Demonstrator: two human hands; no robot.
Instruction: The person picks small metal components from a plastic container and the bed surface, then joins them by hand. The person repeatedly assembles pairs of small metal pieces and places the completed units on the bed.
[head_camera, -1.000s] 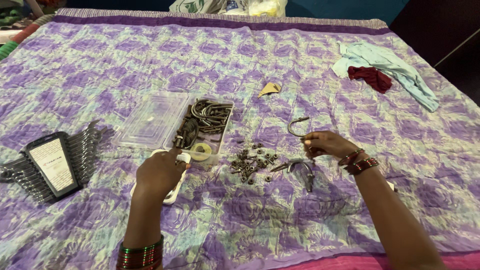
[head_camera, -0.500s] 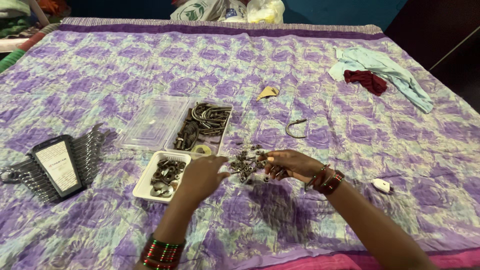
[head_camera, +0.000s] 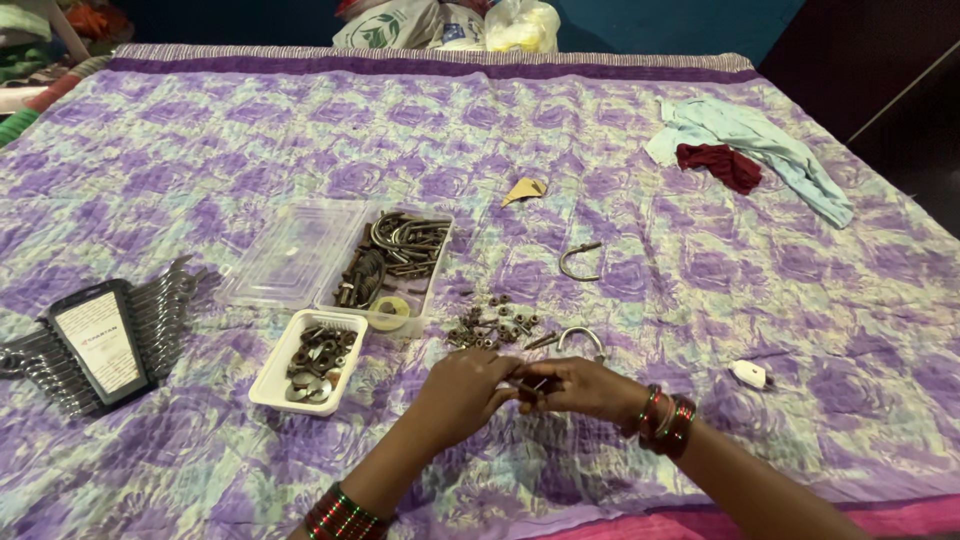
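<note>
My left hand (head_camera: 462, 393) and my right hand (head_camera: 578, 387) meet over the purple quilt (head_camera: 500, 130), fingertips pinched together on a small dark bolt (head_camera: 530, 385) between them. Just beyond the hands lies a loose pile of small nuts and bolts (head_camera: 494, 327) and a U-shaped metal clamp (head_camera: 581, 339). Left of the hands stands a small white tray (head_camera: 272, 378) with washers and nuts in it. Bangles ring both wrists.
A clear plastic box (head_camera: 432, 285) holds U-bolts and a tape roll, its lid (head_camera: 290, 252) open to the left. A wrench set (head_camera: 98, 335) lies far left. Another U-bolt (head_camera: 578, 260), a tan scrap (head_camera: 525, 190), cloths (head_camera: 745, 150) and a small white object (head_camera: 748, 374) lie about.
Both hands have drawn back toward me from the pile and joined on a small bolt. A second earlier the left hand was at the white tray and the right by the U-bolt.
</note>
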